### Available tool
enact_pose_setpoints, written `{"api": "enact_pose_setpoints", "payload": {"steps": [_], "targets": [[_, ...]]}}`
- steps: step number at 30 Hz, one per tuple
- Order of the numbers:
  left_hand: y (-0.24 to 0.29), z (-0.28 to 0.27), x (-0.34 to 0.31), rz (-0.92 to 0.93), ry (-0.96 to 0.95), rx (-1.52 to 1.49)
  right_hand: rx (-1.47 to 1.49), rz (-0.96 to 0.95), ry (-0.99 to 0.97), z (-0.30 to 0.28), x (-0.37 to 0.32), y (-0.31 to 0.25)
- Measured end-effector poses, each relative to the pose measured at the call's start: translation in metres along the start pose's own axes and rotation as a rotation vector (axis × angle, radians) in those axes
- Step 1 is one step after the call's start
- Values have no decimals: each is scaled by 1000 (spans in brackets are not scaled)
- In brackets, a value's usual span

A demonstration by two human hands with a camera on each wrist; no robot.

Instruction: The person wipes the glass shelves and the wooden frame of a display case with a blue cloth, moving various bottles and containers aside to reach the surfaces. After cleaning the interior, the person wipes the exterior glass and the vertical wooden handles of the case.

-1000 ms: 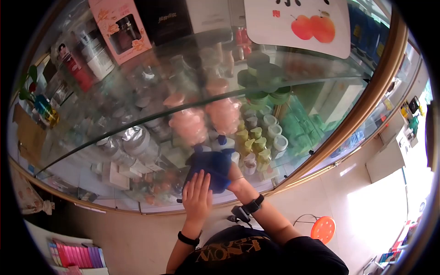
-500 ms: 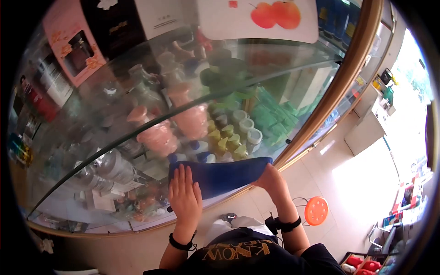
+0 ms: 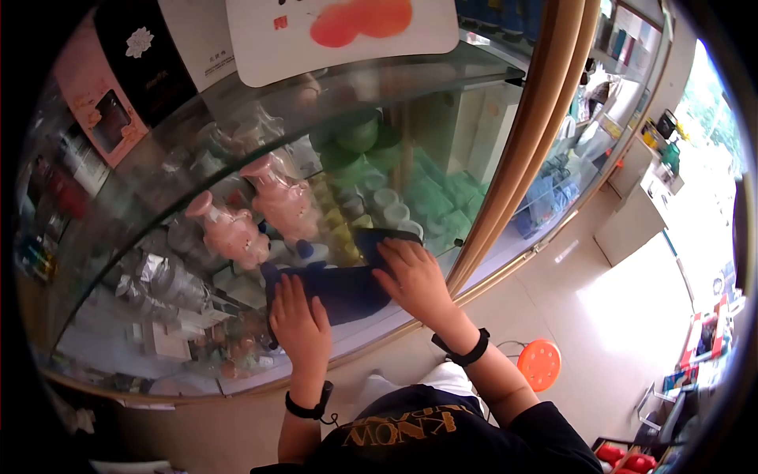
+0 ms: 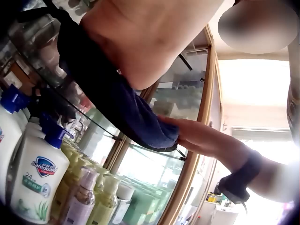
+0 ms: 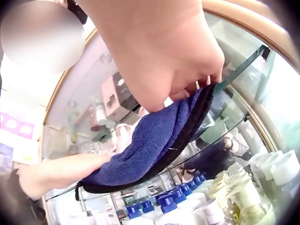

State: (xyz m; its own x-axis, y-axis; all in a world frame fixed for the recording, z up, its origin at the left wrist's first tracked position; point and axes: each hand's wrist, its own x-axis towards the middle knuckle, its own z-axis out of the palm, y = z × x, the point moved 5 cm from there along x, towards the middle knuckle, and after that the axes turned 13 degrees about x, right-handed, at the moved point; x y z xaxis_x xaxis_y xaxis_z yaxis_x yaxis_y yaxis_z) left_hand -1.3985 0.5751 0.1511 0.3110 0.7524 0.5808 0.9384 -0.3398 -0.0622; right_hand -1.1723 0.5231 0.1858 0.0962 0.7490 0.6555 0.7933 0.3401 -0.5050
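Observation:
A dark-blue cloth (image 3: 339, 292) with a black border spreads across the front of a curved glass display case. My left hand (image 3: 298, 324) lies on its left part, fingers straight and thumb held apart. At its right end my right hand (image 3: 414, 276) holds the fabric. In the right wrist view the right hand's bent fingers (image 5: 180, 89) meet the cloth's upper edge, and the fabric sags toward the left hand. The cloth (image 4: 117, 101) overlaps the glass in the left wrist view, with the left palm above it.
Behind the glass stand white pump bottles (image 4: 40, 173) with blue tops, yellowish pump bottles (image 5: 243, 197) and pink bear-shaped bottles (image 3: 229, 233). Boxes and an apple-printed board (image 3: 339, 39) top the case. A wooden frame (image 3: 529, 150) borders its right side; an orange stool (image 3: 539, 365) stands beyond.
My right hand first moves out rightward, stretching the bunched cloth, then comes back left and forward onto it. The left hand stays on the cloth. The head view swings to the right.

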Motion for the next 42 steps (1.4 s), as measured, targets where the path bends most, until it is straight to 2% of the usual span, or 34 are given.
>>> {"api": "enact_pose_setpoints", "payload": {"steps": [4,7,9,11,13,14,15,17,18,19,21,23,24,25,27,31,32,33,34,35,36,40,42], "targets": [[18,-5,-3,-114,70,-63,88,-72,-113,-12,-16,11],[59,-3,-2,-193,170,-114,161,-122,-129,-35,-29,27],[92,-1,5,-148,260,-292,262,-127,-134,-62,-36,39],[134,3,11,-146,319,-320,436,-61,-101,-90,-47,58],[173,10,16,-178,268,-414,519,35,-85,-121,-56,79],[193,6,18,-170,333,-421,524,64,-78,-133,-60,92],[209,3,21,-173,302,-440,528,97,-70,-145,-64,105],[219,21,11,-431,291,-687,549,109,21,-172,-64,122],[222,21,11,-597,246,-912,557,124,95,-186,-59,127],[230,4,20,-597,245,-909,563,141,173,-199,-53,131],[246,-47,47,-512,455,-1094,597,124,332,-215,-33,143],[257,-77,75,-505,522,-1123,892,80,462,-222,0,133],[258,-84,86,-499,597,-1154,922,88,417,-222,16,125],[260,-79,93,-497,589,-1156,949,99,371,-218,28,117],[266,-56,104,-516,489,-1227,777,-81,198,-192,43,111],[286,-33,73,-407,461,-1132,759,7,140,-177,25,123],[287,-30,65,-353,495,-1004,743,36,125,-172,17,129],[285,-24,56,-362,485,-998,724,65,112,-167,10,133],[286,-23,47,-316,497,-804,726,75,108,-164,4,136],[289,-21,39,-265,506,-612,583,24,149,-165,-3,136],[291,-21,35,-260,525,-569,439,-29,190,-165,-9,135],[295,2,15,-351,423,-670,404,27,215,-145,-38,148],[294,23,0,-456,319,-814,442,103,185,-129,-55,160]]}}
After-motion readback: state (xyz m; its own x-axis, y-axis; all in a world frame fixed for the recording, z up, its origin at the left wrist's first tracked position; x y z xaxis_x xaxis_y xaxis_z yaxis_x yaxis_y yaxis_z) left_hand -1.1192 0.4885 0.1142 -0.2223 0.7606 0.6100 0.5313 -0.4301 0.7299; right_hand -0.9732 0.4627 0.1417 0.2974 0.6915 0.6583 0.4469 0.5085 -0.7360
